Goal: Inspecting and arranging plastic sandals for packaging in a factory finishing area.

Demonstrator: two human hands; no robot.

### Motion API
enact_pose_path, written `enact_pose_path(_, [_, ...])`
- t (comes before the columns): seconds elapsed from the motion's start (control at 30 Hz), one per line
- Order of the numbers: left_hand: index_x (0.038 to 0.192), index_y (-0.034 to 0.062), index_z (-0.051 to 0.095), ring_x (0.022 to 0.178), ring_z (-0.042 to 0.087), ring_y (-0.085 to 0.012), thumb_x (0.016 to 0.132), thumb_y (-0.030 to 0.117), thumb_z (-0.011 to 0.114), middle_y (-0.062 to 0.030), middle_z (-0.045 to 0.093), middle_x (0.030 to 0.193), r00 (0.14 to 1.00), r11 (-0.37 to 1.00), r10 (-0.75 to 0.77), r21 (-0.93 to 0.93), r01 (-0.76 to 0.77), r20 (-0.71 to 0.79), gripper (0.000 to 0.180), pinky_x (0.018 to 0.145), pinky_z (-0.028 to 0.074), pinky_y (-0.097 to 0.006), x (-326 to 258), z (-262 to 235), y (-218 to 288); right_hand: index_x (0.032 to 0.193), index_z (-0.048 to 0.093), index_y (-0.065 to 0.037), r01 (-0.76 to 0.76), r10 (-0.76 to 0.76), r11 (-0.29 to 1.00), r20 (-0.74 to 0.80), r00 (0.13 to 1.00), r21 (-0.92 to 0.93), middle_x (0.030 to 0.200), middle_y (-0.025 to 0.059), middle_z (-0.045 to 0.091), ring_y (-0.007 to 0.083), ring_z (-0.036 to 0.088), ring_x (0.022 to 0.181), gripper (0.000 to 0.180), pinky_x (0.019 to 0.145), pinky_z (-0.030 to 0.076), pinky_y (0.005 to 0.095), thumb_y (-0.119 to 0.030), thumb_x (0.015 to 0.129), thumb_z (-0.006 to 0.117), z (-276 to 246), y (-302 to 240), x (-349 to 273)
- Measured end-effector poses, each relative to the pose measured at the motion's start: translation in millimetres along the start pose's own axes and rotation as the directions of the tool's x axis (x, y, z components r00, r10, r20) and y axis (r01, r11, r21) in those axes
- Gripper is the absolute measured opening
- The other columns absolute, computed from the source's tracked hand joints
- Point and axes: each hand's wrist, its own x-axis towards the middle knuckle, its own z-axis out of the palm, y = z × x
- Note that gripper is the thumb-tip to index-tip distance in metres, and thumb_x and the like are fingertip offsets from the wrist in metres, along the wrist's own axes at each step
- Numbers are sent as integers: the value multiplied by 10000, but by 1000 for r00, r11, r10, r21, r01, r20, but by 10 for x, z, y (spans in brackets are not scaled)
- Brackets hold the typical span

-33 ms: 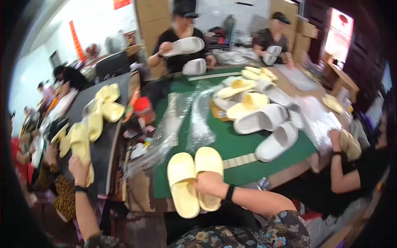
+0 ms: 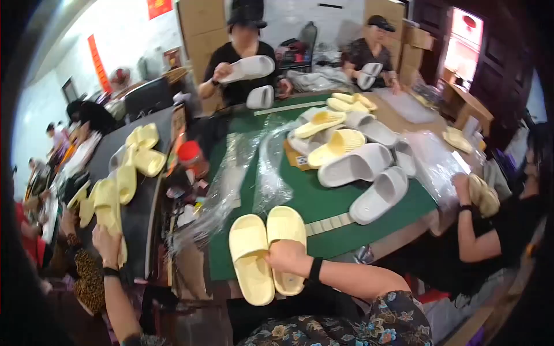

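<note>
In front of me, over the near edge of the green mat, my right hand [image 2: 288, 258] grips a pair of pale yellow slippers. The left slipper [image 2: 249, 233] and the right slipper [image 2: 287, 222] lie side by side, toes pointing away; my fingers close over their inner edges. Off to the left, my left hand [image 2: 107, 245] is closed around the near end of another yellow slipper [image 2: 107, 202] on the dark conveyor belt [image 2: 135, 213]. More yellow slippers [image 2: 149, 161] lie farther along that belt.
Grey slippers [image 2: 379, 196] and yellow ones [image 2: 337, 147] are heaped on the green mat [image 2: 311, 193]. Clear plastic bags [image 2: 271, 190] lie left of them, near a red-lidded jar [image 2: 192, 157]. Co-workers across the table handle grey slippers [image 2: 249, 69]; another sits at the right.
The whole scene sits slightly farther left in the picture, as my view has turned a little right. Both my hands keep their hold on the slippers.
</note>
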Motion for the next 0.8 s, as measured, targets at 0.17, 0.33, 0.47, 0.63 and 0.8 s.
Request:
enact_pose_path(0.17, [980,-40,540,1108,465,-379,606,114,740,-194,531,1106,997,999,49,-16,-50,-64,451,958,365,-458,-166,-439,567,665,661,-27,24,-62,990,-274,960,-140,678,179,637,358,620,605,332,557,491,453,-299,816,544,-610,301,-297])
enact_pose_path(0.33, [991,-32,510,1090,456,-386,599,64,702,-189,513,1105,951,944,228,-189,-269,-211,447,956,355,-462,-192,-1112,1112,709,659,-17,-342,115,919,-696,709,-197,643,192,627,378,632,615,388,591,515,461,-341,875,526,-1709,876,-96])
enact_pose_path(0.47, [890,-11,485,1089,460,-399,582,127,721,-191,503,1122,911,777,373,-477,-410,-176,412,955,350,-469,-316,-1485,1865,845,644,6,-427,197,893,-732,652,-141,734,225,652,379,644,663,465,590,505,461,-455,869,582,-2159,943,-111])
enact_pose_path(0.63, [832,37,554,1212,429,-381,636,230,762,-166,499,1204,671,527,742,-603,-599,-18,345,1070,244,-590,-736,-1372,2388,1269,461,-33,-108,259,594,-63,964,797,988,117,640,173,643,762,583,573,525,292,-482,912,564,-1519,647,-219])
enact_pose_path(0.8, [840,70,574,1285,388,-324,675,244,735,-119,483,1307,377,365,918,-642,-674,126,288,1086,234,-580,-1097,-1359,2690,1201,527,0,-162,196,555,61,979,816,1013,50,621,122,601,894,346,714,515,270,-235,947,541,-720,548,-298])
